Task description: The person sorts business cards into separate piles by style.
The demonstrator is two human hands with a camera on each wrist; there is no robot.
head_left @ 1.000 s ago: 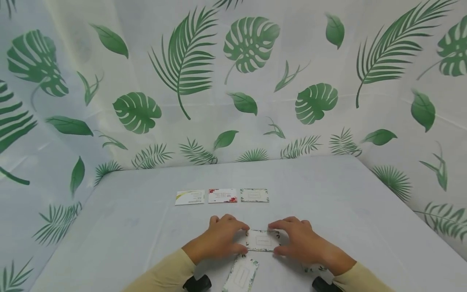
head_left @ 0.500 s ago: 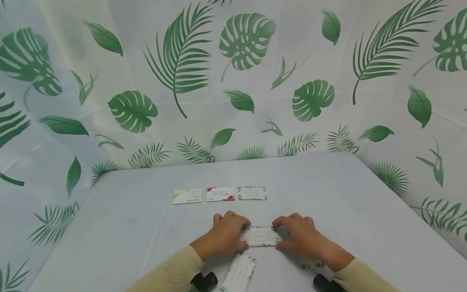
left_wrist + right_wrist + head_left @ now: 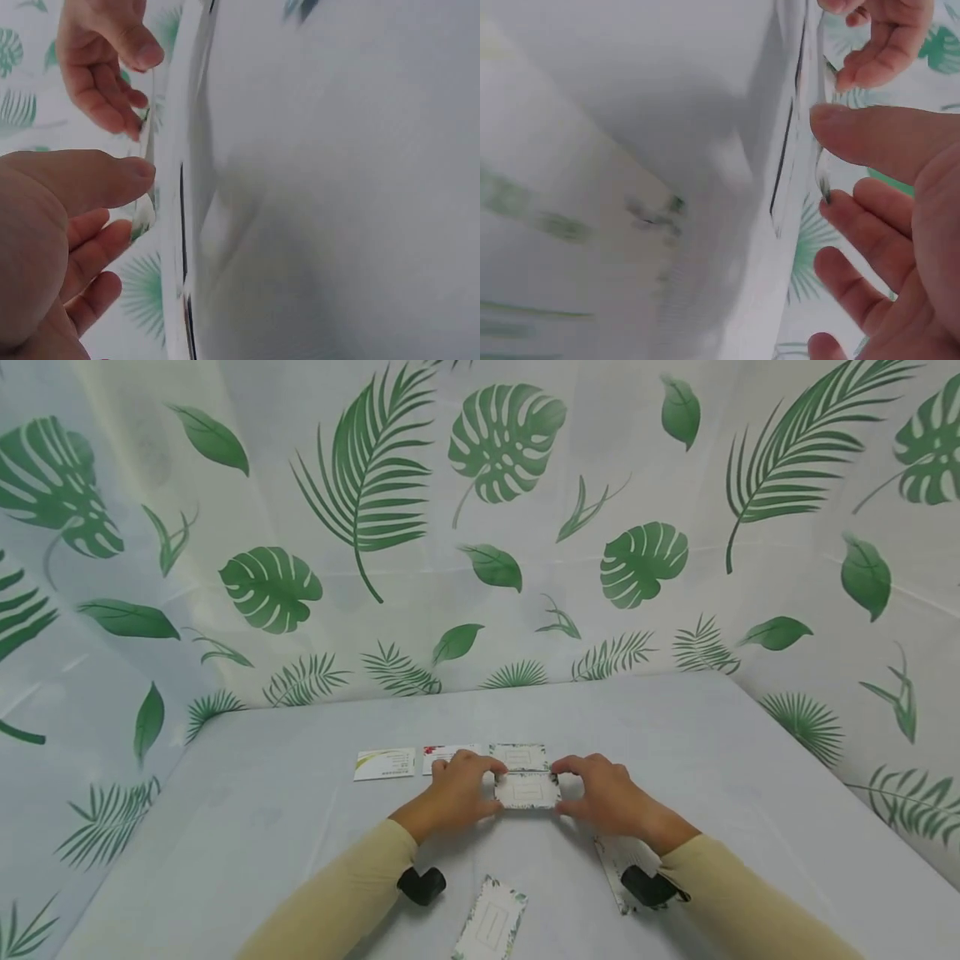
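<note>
A white card with a leafy green border [image 3: 527, 791] is pinched by both hands, just in front of the back row of cards. My left hand [image 3: 461, 789] grips its left end between thumb and fingers; my right hand [image 3: 603, 793] grips the right end likewise. Seen edge-on in the left wrist view, the card [image 3: 144, 214] is raised off the white tabletop. Directly behind it lies a matching leaf-bordered card [image 3: 519, 756]. To the left of that, a card with red flowers [image 3: 438, 755] is partly covered by my left hand, and a yellow-curved card [image 3: 384, 764] lies beyond it.
Nearer the front edge, another leaf-bordered card [image 3: 491, 920] lies at a slant. One more card [image 3: 617, 864] is partly hidden beneath my right forearm. Black wrist cameras [image 3: 422, 887] sit under both sleeves. A leaf-printed curtain [image 3: 495, 527] encloses the table.
Both hands have moved away from the body with the card, raising it from the table's middle to the back row. The card under the right forearm shows more now.
</note>
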